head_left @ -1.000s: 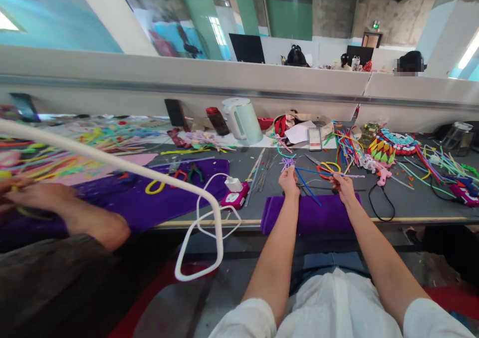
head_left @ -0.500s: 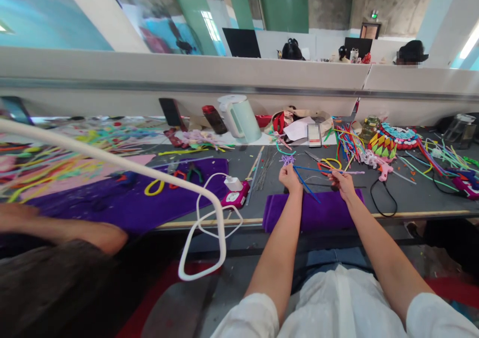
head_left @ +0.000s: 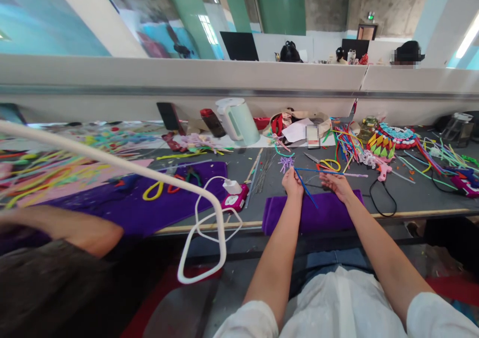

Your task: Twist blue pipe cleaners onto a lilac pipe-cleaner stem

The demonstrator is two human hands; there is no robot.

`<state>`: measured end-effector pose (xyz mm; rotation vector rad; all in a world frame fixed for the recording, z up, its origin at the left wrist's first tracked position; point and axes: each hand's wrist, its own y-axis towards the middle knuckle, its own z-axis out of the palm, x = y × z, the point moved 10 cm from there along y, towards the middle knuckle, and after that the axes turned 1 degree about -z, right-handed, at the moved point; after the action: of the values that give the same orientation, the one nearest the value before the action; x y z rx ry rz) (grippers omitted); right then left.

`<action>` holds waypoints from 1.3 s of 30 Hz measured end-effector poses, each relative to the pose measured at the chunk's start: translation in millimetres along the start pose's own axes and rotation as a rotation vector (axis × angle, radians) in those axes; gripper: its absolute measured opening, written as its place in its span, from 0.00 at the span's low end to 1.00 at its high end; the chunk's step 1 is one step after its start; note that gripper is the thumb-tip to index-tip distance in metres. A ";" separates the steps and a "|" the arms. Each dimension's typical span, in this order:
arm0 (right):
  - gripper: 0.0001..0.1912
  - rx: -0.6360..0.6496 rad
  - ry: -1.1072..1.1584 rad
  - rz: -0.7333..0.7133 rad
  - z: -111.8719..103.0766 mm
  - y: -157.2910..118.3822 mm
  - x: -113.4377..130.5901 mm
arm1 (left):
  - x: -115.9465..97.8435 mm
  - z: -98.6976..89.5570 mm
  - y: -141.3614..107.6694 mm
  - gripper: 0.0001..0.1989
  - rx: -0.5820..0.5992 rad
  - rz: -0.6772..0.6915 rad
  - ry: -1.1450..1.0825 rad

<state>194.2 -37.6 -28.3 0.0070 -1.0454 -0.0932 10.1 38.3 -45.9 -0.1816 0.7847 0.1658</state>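
Observation:
My left hand [head_left: 292, 181] is closed in a pinch at the base of a small purple pipe-cleaner flower [head_left: 286, 164], whose petals stick up past the fingertips. From that hand a blue pipe cleaner [head_left: 309, 196] hangs down to the right, and another blue length runs across to my right hand [head_left: 336, 184]. There my fingers pinch the blue length, and a pale purple stem [head_left: 357, 175] points out beyond them. Under my wrists lies a folded purple cloth [head_left: 322, 213]. Whatever is inside the left fist is hidden.
Scissors with yellow handles [head_left: 331, 165], a bundle of coloured pipe cleaners [head_left: 348, 143] and a pink glue gun [head_left: 383, 169] lie beyond my right hand. A kettle [head_left: 243, 121] stands at the back. Left are a power strip [head_left: 236, 198], a white lamp arm [head_left: 160, 174] and another person's arm [head_left: 75, 225].
My right hand has slid left along the blue pipe cleaner, nearer to my left hand, and its fingers have spread a little. The left hand keeps its pinch under the flower.

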 end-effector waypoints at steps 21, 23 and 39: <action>0.14 0.011 -0.260 -0.066 9.8 -0.8 -4.7 | 13.9 7.7 -3.2 0.21 0.060 -0.045 -0.042; 0.13 0.027 -0.270 -0.062 10.8 -0.9 -5.4 | 13.2 5.8 -1.9 0.21 0.054 -0.040 -0.040; 0.22 -0.148 -0.154 -0.122 -14.5 -0.8 10.6 | 0.7 0.7 0.0 0.23 0.023 0.014 -0.016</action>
<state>212.0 -39.8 -26.4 -0.0718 -1.1898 -0.2850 11.1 38.5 -46.0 -0.1530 0.7714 0.1713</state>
